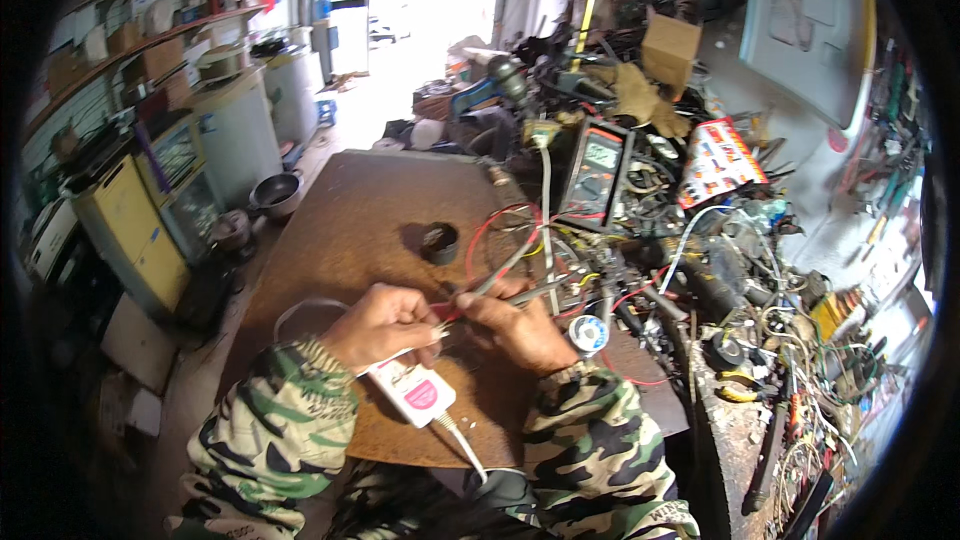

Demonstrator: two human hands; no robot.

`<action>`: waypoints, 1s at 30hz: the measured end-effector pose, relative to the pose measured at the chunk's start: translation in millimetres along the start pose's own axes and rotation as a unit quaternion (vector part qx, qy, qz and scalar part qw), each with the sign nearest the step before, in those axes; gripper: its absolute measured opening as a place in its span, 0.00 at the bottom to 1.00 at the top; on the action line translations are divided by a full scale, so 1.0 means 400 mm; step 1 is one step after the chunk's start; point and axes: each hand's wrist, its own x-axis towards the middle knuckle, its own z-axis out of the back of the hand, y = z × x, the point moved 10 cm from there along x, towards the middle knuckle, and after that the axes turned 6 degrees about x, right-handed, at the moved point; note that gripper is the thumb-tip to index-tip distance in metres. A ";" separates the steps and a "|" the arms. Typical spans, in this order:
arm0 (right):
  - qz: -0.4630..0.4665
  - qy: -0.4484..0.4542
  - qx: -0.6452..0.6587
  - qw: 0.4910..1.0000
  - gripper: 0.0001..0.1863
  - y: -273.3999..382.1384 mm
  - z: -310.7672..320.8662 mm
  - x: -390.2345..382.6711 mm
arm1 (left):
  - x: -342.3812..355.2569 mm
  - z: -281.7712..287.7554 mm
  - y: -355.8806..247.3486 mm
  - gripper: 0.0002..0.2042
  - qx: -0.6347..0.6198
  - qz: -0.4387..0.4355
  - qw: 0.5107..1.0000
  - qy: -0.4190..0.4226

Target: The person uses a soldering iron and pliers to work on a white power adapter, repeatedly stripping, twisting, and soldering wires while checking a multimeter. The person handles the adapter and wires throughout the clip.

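Over the brown tabletop (335,215), the left hand (380,326) is pinching a white wire (442,331) in closed fingertips, its end pointing right toward the right hand (520,328), which is gripping a grey tool (506,268) (tip obscured).

My brown tabletop (330,230) is stained and worn. On it, a short dark cylindrical cup (440,243) stands upright. Nearer me lies 1 flat white box (415,395), pink label up and askew to the edge; its white cord (462,445) runs toward my lap. A thin pale wire (310,302) loops across the left part, and a red lead (469,258) curves at the right. Near the right side sits 1 spool (588,334). To my right, a scuffed workbench (720,440) carries a dense heap of tangled wires (800,430) and dark parts, with 1 roll of black tape (722,351) among them.
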 end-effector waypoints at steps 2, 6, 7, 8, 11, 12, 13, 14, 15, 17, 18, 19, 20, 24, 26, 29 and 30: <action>0.011 0.013 -0.011 1.000 0.14 -0.005 -0.003 0.006 | -0.004 0.004 0.004 0.06 -0.003 0.002 1.000 -0.005; 0.008 0.043 0.001 0.999 0.14 -0.015 -0.008 0.013 | -0.009 0.002 0.000 0.06 -0.017 0.007 1.000 0.001; 0.008 0.053 0.006 0.999 0.14 -0.013 -0.013 0.012 | -0.008 0.002 0.001 0.06 -0.021 0.005 1.000 0.002; 0.015 0.051 -0.003 0.999 0.14 -0.011 -0.011 0.013 | -0.008 0.003 0.001 0.06 -0.024 0.003 1.000 0.002; 0.021 0.046 -0.023 0.998 0.15 -0.018 0.001 0.016 | -0.004 0.001 0.004 0.06 -0.026 0.001 1.000 0.004; 0.016 0.047 -0.027 0.998 0.15 -0.022 0.002 0.017 | -0.004 0.001 0.002 0.06 -0.025 0.002 1.000 0.003; 0.011 0.047 -0.031 0.998 0.15 -0.026 0.003 0.017 | -0.005 0.001 0.001 0.06 -0.023 0.002 1.000 0.002; 0.010 0.045 -0.035 0.998 0.15 -0.025 0.004 0.017 | -0.006 0.000 -0.001 0.06 -0.024 0.002 1.000 0.001; 0.008 0.041 -0.038 0.998 0.15 -0.022 0.005 0.015 | -0.006 -0.002 -0.003 0.06 -0.026 0.002 1.000 0.002; 0.015 0.037 -0.043 0.998 0.14 -0.019 0.009 0.014 | -0.003 -0.004 -0.005 0.06 -0.024 0.002 1.000 0.003; 0.024 0.042 -0.045 0.998 0.14 -0.020 0.003 0.018 | -0.010 0.001 -0.004 0.06 -0.021 0.001 1.000 0.000; 0.032 0.048 -0.046 0.997 0.14 -0.019 -0.006 0.022 | -0.017 0.006 -0.003 0.06 -0.018 0.001 1.000 -0.005; 0.030 0.038 -0.048 0.998 0.13 -0.012 -0.009 0.022 | -0.020 0.010 -0.005 0.06 -0.011 -0.002 1.000 -0.005; -0.039 0.000 0.010 0.999 0.13 -0.023 0.012 0.001 | 0.000 -0.007 -0.005 0.07 -0.011 0.003 1.000 0.010; -0.016 -0.028 0.046 0.998 0.15 -0.016 0.034 -0.010 | 0.012 -0.023 -0.017 0.07 -0.027 -0.017 0.999 0.032; 0.012 -0.067 0.116 0.991 0.13 0.010 0.038 0.019 | -0.016 0.013 -0.019 0.07 -0.035 -0.036 0.999 0.009; 0.021 -0.088 0.139 0.986 0.12 0.005 0.061 0.019 | -0.004 0.022 -0.018 0.07 -0.061 -0.054 0.997 0.007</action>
